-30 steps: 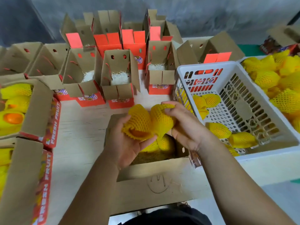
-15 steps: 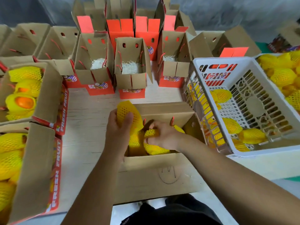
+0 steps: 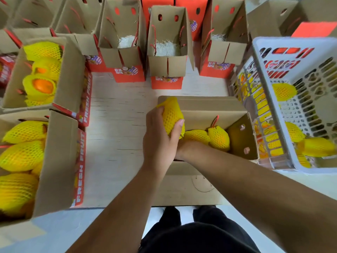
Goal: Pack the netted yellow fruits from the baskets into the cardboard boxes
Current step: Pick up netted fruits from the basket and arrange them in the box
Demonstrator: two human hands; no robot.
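With the left hand [image 3: 160, 141] clamped on a netted fruit [image 3: 172, 115] at frame centre and the right hand's grip hidden, the person should seat it snugly beside the fruits in the open box [image 3: 215, 110].

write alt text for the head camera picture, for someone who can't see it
Seen from above, a person's left hand grips a netted yellow fruit over an open cardboard box already holding two; the right hand is hidden behind the left. Filled boxes sit left, empty boxes behind, and a white basket with a few fruits right.

Open box [image 3: 209, 110] centre; basket [image 3: 273, 106] just right; filled boxes [image 3: 62, 84] left; empty boxes [image 3: 166, 64] behind
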